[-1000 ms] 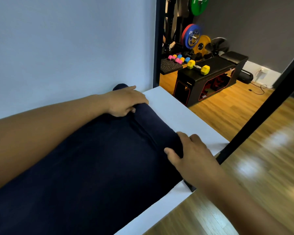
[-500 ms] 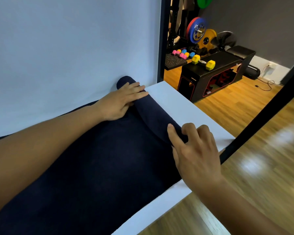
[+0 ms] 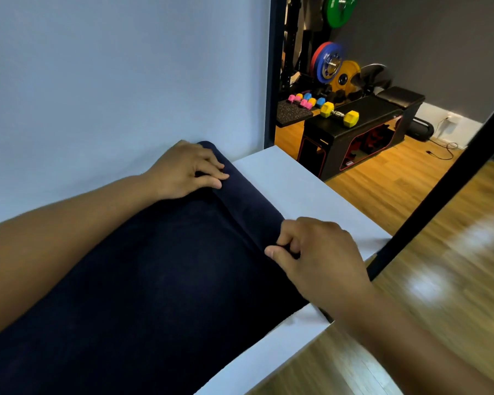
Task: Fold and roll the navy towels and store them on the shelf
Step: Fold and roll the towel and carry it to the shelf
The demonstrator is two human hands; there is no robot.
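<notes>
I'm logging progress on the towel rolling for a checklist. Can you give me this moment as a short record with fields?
surface: white table against a pale wall
towel: navy towel lying flat on the table, far end rolled up
left: left hand grips the roll at the end by the wall
right: right hand pinches the roll at the end by the table's edge
stage: rolling begun, most of the towel unrolled, not yet stored
background: yellow dumbbell on a black bench
</notes>
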